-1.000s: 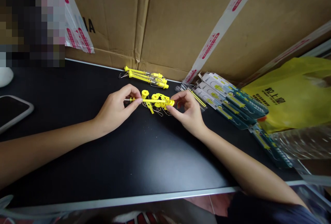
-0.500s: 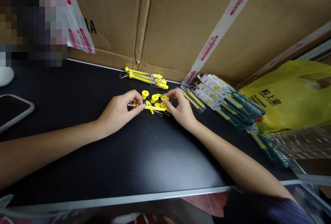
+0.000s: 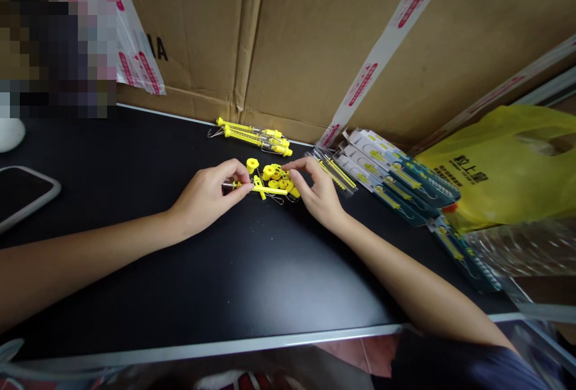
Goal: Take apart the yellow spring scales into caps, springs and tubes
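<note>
My left hand (image 3: 216, 189) is closed in a pinch around a spring scale part, a thin yellow rod (image 3: 272, 190) with a dark metal spring (image 3: 228, 186) at its left end. The rod points right, across the front of a small pile of yellow caps (image 3: 269, 172) and wire hooks. At the right side of this pile is my right hand (image 3: 317, 189), its thumb and index finger slightly apart at the caps; I see nothing plainly gripped. One yellow cap (image 3: 252, 165) stands apart, beside my left fingertips. Several assembled spring scales (image 3: 256, 138) lie behind the pile.
Clear-wrapped yellow strips (image 3: 335, 173) and stacked packaged spring scales (image 3: 391, 174) lie to the right, before a yellow plastic bag (image 3: 495, 168). A phone (image 3: 24, 195) rests at the left. Large cardboard boxes (image 3: 315, 36) stand along the back of the black table (image 3: 193, 294).
My right hand has shifted slightly right, and the cap seen between its fingertips no longer shows there. My left hand keeps its hold on the rod, nearly still.
</note>
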Demonstrator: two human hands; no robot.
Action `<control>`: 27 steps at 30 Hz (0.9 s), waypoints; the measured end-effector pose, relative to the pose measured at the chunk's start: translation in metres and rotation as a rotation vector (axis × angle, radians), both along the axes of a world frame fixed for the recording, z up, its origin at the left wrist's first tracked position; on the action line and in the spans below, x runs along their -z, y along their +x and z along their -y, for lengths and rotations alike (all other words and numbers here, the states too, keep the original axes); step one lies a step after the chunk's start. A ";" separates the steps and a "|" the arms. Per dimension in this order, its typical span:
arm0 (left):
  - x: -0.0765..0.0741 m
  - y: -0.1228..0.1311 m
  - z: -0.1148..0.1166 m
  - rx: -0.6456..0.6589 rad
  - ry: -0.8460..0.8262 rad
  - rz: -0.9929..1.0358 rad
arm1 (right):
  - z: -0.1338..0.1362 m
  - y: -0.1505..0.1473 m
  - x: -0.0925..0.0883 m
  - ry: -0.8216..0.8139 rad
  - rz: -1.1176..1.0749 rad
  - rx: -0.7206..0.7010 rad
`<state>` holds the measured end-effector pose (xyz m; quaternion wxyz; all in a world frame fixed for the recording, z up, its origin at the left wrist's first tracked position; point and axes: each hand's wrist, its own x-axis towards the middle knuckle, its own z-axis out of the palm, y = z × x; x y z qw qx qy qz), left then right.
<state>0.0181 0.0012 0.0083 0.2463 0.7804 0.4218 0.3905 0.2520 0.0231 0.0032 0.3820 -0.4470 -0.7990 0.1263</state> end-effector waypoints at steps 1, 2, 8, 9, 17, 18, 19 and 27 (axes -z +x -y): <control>0.000 0.000 0.000 0.000 0.002 0.001 | 0.004 -0.001 -0.003 0.010 -0.009 0.000; 0.000 0.000 0.000 0.001 0.004 0.001 | 0.008 -0.002 -0.006 0.026 -0.010 -0.004; 0.003 0.001 0.004 0.099 0.073 -0.076 | 0.038 -0.014 -0.014 0.223 0.325 -0.144; 0.003 0.001 0.005 0.141 0.100 -0.108 | 0.043 -0.016 -0.013 0.251 0.410 -0.156; 0.002 0.002 0.010 0.202 0.245 -0.135 | 0.045 -0.011 -0.024 0.389 0.614 -0.036; 0.001 0.002 0.010 0.176 0.253 -0.127 | 0.040 -0.005 -0.027 0.395 0.631 0.063; 0.000 0.001 0.010 0.153 0.256 -0.128 | 0.033 0.001 -0.030 0.379 0.655 0.183; 0.000 0.000 0.008 0.161 0.227 -0.250 | -0.015 0.042 -0.014 0.082 0.961 0.502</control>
